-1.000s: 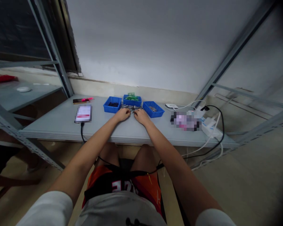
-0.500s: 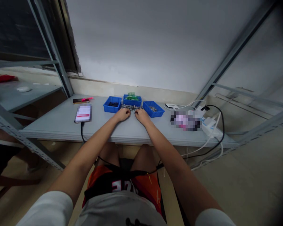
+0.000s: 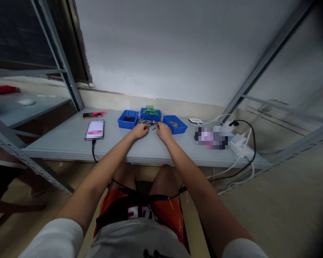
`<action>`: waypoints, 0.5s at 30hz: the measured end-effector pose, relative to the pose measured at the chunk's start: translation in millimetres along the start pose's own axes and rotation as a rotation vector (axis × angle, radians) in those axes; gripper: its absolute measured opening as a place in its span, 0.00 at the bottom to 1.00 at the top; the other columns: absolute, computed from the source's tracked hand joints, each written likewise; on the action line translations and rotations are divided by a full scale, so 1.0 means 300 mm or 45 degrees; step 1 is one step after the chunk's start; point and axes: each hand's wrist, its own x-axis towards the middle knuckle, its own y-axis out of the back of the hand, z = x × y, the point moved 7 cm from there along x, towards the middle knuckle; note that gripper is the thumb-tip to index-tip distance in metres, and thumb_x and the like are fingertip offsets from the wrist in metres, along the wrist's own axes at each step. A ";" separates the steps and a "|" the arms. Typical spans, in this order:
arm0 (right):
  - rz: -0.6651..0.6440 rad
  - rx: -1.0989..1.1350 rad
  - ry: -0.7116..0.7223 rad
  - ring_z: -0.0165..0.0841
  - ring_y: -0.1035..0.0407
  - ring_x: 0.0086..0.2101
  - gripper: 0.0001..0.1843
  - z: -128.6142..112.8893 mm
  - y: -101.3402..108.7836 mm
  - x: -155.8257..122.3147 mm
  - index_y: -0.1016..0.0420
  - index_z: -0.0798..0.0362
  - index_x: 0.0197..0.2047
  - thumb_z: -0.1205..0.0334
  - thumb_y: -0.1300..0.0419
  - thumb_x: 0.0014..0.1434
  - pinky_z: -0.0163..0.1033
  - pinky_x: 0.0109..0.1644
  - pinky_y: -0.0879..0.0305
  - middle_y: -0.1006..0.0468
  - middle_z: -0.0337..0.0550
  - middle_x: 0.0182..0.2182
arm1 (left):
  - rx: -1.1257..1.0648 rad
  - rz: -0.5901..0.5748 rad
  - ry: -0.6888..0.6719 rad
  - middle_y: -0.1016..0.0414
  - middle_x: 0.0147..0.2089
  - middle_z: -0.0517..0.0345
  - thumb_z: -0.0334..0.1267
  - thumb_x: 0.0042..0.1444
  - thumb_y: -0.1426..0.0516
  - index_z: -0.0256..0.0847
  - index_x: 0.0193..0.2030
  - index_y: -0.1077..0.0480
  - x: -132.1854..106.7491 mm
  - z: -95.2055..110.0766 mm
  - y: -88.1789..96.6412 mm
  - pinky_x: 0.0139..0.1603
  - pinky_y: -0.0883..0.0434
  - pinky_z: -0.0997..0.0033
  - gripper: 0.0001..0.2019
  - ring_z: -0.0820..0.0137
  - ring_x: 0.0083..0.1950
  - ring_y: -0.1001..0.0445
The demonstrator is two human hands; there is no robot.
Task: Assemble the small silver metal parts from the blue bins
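Small silver and dark metal pieces lie in a loose pile on the grey shelf-table. At the pile's near left edge rests my left hand, fingers curled; what they hold, if anything, is too small to make out. My right hand is at the near right edge with fingers pinched by the pieces, contents unclear. Around the pile stand three blue bins: the left bin with dark pieces, the back bin with green pieces, and the right bin with silver pieces.
To the left lie a phone with a lit screen and cable, and a dark flat object with a pink item. On the right are a blurred-out device, a white power strip and loose cables. Metal shelf posts flank the table.
My right hand has shifted slightly to the right, away from my left hand. The left hand stays in nearly the same place. The bins have not moved.
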 end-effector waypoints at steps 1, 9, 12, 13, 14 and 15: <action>0.017 0.024 0.033 0.40 0.31 0.46 0.17 -0.004 0.002 0.001 0.29 0.54 0.50 0.71 0.51 0.61 0.40 0.48 0.36 0.24 0.53 0.46 | -0.004 0.008 0.010 0.21 0.40 0.49 0.34 0.54 0.48 0.35 0.42 0.25 -0.001 0.000 0.002 0.44 0.31 0.68 0.13 0.63 0.40 0.26; -0.074 0.243 0.426 0.35 0.31 0.44 0.15 -0.081 -0.010 -0.012 0.30 0.54 0.48 0.71 0.51 0.61 0.37 0.50 0.38 0.24 0.48 0.44 | -0.018 -0.010 -0.002 0.22 0.38 0.50 0.33 0.54 0.48 0.35 0.44 0.25 -0.017 0.030 0.020 0.44 0.30 0.68 0.14 0.64 0.38 0.26; -0.062 0.284 0.442 0.34 0.32 0.44 0.14 -0.087 -0.002 -0.015 0.29 0.54 0.47 0.71 0.52 0.62 0.37 0.50 0.39 0.24 0.47 0.43 | -0.008 -0.013 0.003 0.22 0.36 0.51 0.33 0.54 0.48 0.35 0.42 0.25 -0.017 0.033 0.023 0.42 0.31 0.68 0.13 0.65 0.36 0.27; -0.055 0.298 0.450 0.34 0.32 0.44 0.14 -0.089 0.002 -0.015 0.29 0.54 0.46 0.70 0.52 0.62 0.37 0.50 0.39 0.24 0.47 0.43 | -0.007 -0.006 0.006 0.22 0.35 0.51 0.33 0.54 0.47 0.35 0.42 0.25 -0.017 0.032 0.024 0.41 0.31 0.68 0.13 0.65 0.36 0.27; -0.049 0.312 0.457 0.34 0.32 0.44 0.14 -0.091 0.005 -0.016 0.29 0.54 0.46 0.70 0.52 0.62 0.37 0.50 0.39 0.24 0.47 0.44 | -0.007 0.003 0.008 0.22 0.34 0.51 0.34 0.54 0.47 0.35 0.42 0.24 -0.017 0.031 0.025 0.40 0.31 0.69 0.13 0.65 0.35 0.27; -0.043 0.326 0.458 0.34 0.33 0.44 0.13 -0.092 0.008 -0.016 0.29 0.55 0.46 0.70 0.52 0.62 0.37 0.50 0.39 0.24 0.47 0.44 | -0.009 0.012 0.010 0.22 0.33 0.52 0.34 0.54 0.47 0.35 0.42 0.24 -0.017 0.029 0.025 0.39 0.32 0.69 0.13 0.65 0.34 0.28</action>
